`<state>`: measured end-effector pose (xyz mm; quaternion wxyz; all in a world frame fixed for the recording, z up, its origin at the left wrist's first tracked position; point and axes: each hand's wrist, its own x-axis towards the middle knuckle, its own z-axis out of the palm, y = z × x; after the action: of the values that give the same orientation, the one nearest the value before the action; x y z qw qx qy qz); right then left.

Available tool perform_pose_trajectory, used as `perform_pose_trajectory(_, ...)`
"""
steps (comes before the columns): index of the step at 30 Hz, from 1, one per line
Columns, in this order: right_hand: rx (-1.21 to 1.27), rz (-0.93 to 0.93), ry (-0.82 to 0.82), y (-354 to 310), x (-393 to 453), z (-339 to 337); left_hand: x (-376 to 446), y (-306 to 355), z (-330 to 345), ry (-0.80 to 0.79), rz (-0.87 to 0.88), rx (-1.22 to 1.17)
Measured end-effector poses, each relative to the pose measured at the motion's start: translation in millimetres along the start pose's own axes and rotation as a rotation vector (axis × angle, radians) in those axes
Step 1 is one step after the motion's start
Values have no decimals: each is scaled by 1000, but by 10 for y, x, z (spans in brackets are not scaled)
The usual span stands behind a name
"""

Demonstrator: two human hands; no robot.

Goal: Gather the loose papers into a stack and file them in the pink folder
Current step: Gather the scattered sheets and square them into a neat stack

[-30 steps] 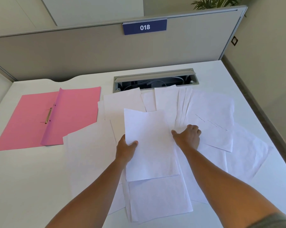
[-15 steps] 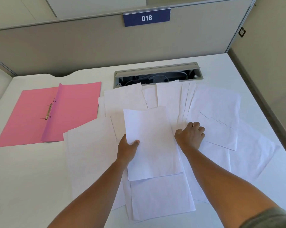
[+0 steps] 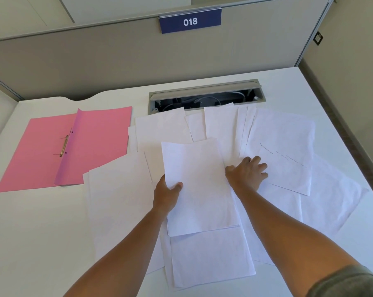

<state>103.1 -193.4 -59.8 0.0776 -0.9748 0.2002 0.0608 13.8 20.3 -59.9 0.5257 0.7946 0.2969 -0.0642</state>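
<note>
Left hand (image 3: 166, 195) pinches the top sheet (image 3: 199, 185) by its left edge, thumb on top; right hand (image 3: 248, 174), fingers spread, presses flat on the papers (image 3: 284, 146).

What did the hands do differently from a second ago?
The right hand opened its curled fingers and slid a little to the right across the loose papers. The left hand still pinches the same top sheet. The pink folder stays open on the left, nothing filed yet.
</note>
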Motion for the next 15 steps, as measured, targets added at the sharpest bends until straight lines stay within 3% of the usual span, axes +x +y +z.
perform_pose_trajectory(7, -54, 17, -33, 25, 42, -19, 17, 6, -3, 7, -1, 12)
perform_pose_trajectory(15, 189, 24, -49, 79, 115, -127, 6, 9, 5, -4, 8, 1)
